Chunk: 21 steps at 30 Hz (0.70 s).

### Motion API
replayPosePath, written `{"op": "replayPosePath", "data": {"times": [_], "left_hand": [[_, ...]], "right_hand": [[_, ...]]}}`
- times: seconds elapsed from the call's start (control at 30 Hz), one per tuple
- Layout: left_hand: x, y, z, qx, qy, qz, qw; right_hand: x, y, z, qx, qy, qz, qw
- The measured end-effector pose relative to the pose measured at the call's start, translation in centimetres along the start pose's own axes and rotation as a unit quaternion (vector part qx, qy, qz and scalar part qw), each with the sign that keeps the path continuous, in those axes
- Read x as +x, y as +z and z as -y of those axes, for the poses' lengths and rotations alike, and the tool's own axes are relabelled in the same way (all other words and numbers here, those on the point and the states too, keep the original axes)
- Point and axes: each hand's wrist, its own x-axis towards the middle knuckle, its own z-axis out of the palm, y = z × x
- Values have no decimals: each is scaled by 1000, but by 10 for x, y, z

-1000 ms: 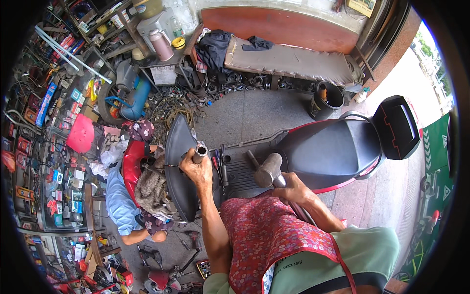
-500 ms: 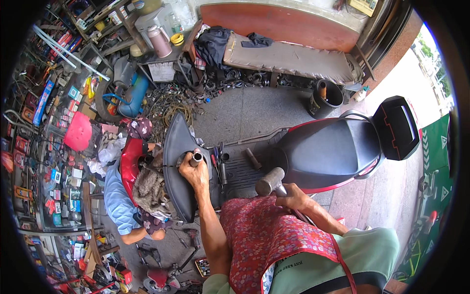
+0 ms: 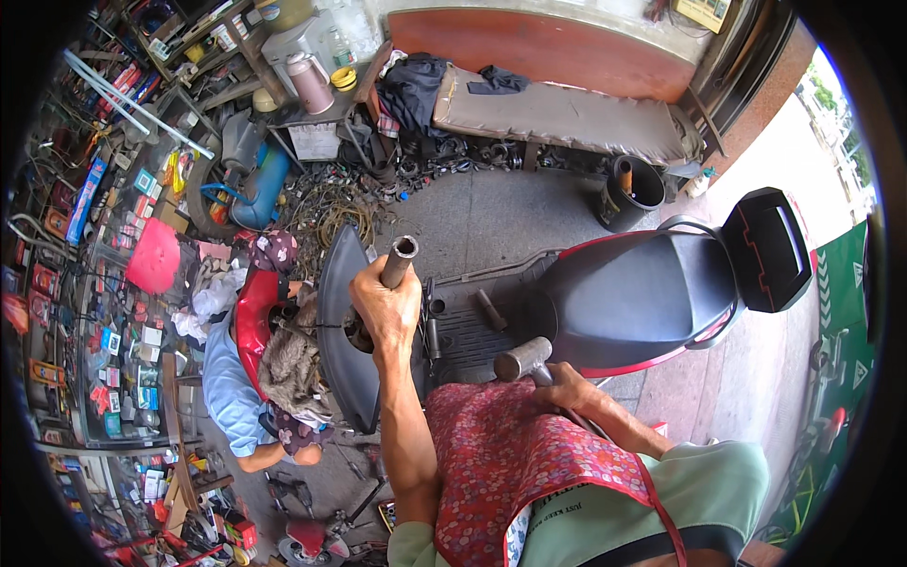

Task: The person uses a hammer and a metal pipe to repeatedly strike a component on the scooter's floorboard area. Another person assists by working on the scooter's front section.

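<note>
My left hand (image 3: 385, 304) is wrapped round a short metal pipe (image 3: 397, 265), whose hollow end points up. It is above the scooter's dark front panel (image 3: 345, 283), beside a dark opening in that panel, partly hidden behind my wrist. At the apron's edge, my right hand (image 3: 567, 387) grips the handle of a hammer (image 3: 522, 360) with a thick, worn metal head. Between the front panel and the black seat (image 3: 633, 293), a second short metal tube (image 3: 491, 309) lies on the ribbed footboard (image 3: 468, 345), along with dark cylindrical tools (image 3: 433, 335).
A person in a light-blue shirt (image 3: 231, 397) bends at the scooter's red front (image 3: 257, 321), a furry cloth (image 3: 293, 364) beside them. Left are shelves of small packages (image 3: 113, 331). A padded bench (image 3: 557, 109) and a black bucket (image 3: 631, 203) stand beyond the scooter.
My left hand has lifted the pipe up from the front panel and slightly right, so more of the pipe shows. My right hand with the hammer has hardly moved.
</note>
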Motion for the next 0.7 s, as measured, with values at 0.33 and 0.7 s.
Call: {"op": "replayPosePath", "data": {"times": [0.33, 0.7], "left_hand": [[-11, 1, 17, 33, -36, 6, 999], [-22, 5, 27, 38, -32, -6, 999]], "right_hand": [[-2, -5, -21, 37, 32, 12, 999], [-6, -9, -14, 5, 72, 41, 997]]}}
